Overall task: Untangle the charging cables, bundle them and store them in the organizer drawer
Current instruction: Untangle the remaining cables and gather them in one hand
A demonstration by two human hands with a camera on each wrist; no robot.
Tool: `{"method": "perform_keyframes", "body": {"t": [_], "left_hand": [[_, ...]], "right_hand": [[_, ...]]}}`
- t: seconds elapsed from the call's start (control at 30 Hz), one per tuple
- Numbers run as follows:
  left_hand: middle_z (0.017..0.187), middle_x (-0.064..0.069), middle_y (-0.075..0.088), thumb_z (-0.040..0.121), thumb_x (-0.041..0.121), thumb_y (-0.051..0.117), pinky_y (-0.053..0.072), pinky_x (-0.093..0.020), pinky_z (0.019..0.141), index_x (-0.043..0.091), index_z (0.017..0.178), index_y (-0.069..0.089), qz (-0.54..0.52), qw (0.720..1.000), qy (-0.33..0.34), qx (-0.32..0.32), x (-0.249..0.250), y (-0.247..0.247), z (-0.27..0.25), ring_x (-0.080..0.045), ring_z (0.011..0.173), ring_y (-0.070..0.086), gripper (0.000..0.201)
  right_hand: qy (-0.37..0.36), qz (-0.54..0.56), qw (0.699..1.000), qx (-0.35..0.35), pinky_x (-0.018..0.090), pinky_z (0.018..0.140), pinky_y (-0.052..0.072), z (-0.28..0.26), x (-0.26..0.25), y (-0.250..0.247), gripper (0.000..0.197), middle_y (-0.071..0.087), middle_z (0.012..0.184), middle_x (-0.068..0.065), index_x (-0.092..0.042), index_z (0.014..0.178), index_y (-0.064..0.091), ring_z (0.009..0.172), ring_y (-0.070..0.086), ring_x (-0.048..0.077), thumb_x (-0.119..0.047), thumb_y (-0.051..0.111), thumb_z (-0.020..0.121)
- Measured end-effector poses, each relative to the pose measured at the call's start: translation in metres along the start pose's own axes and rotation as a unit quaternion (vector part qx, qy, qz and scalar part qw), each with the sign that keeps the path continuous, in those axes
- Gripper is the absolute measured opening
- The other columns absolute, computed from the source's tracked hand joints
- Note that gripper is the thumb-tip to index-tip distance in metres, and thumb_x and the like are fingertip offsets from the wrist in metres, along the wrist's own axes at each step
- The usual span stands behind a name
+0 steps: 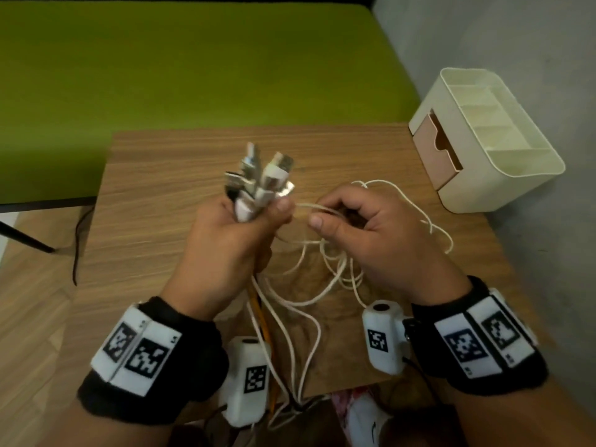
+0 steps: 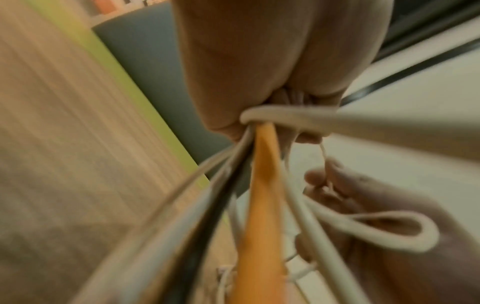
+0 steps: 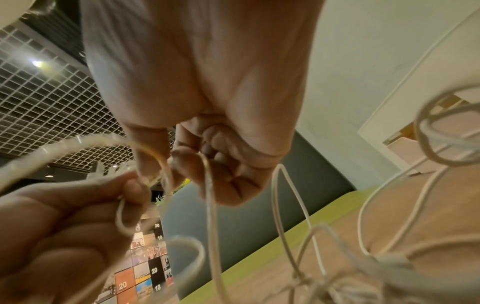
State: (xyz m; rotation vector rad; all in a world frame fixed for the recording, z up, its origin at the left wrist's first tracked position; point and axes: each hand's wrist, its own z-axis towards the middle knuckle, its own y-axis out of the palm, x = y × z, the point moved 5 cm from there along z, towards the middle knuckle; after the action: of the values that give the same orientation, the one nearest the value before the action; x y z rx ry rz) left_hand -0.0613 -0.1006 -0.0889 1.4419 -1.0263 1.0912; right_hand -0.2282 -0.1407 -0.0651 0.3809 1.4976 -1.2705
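Observation:
My left hand (image 1: 238, 233) grips a bunch of charging cables just below their plugs (image 1: 261, 179), which stick up above the fist. White strands and one orange cable (image 1: 263, 321) hang down from it; the left wrist view shows the orange cable (image 2: 262, 205) among white and black ones. My right hand (image 1: 358, 221) pinches a thin white cable (image 1: 309, 206) beside the left thumb, with tangled white loops (image 1: 342, 262) trailing under it onto the wooden table (image 1: 154, 195). In the right wrist view the right fingers (image 3: 215, 164) curl round a white strand (image 3: 211, 205).
A cream desk organizer (image 1: 490, 140) with a pink drawer (image 1: 435, 153) stands at the table's far right corner. A green surface (image 1: 177, 69) lies behind the table. A black wire (image 1: 77, 240) hangs off the left edge.

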Motion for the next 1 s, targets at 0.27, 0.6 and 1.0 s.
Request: {"method": "perform_keyframes", "body": {"t": [0.27, 0.6, 1.0], "left_hand": [[0.048, 0.006, 0.03, 0.089, 0.018, 0.067, 0.021, -0.025, 0.044, 0.011, 0.073, 0.059, 0.061, 0.994, -0.019, 0.094, -0.001, -0.028, 0.002, -0.011, 0.04, 0.024, 0.019], [0.041, 0.02, 0.049, 0.088, 0.015, 0.068, 0.028, -0.007, 0.043, 0.025, 0.059, 0.056, 0.269, 0.961, 0.065, 0.018, 0.012, 0.005, -0.007, 0.007, 0.041, 0.042, 0.033], [0.046, 0.006, 0.03, 0.088, 0.02, 0.059, 0.025, -0.02, 0.042, 0.009, 0.072, 0.056, -0.003, 0.997, 0.031, 0.073, 0.013, -0.021, 0.0, -0.01, 0.039, 0.024, 0.02]], "right_hand": [[0.082, 0.038, 0.996, 0.027, 0.027, 0.052, 0.04, 0.003, 0.016, 0.001, 0.028, 0.053, 0.056, -0.01, -0.014, 0.082, 0.064, 0.052, 0.049, 0.004, -0.033, 0.054, 0.1], [-0.038, -0.061, 0.997, 0.013, 0.022, 0.049, 0.033, 0.005, -0.002, 0.012, 0.02, 0.047, 0.054, -0.013, -0.012, 0.078, 0.069, 0.051, 0.047, 0.011, -0.021, 0.063, 0.094], [0.066, 0.038, 0.997, 0.031, 0.04, 0.061, 0.049, 0.005, 0.02, 0.007, 0.026, 0.061, 0.068, -0.009, -0.023, 0.09, 0.066, 0.063, 0.057, 0.012, -0.045, 0.053, 0.094]]}}
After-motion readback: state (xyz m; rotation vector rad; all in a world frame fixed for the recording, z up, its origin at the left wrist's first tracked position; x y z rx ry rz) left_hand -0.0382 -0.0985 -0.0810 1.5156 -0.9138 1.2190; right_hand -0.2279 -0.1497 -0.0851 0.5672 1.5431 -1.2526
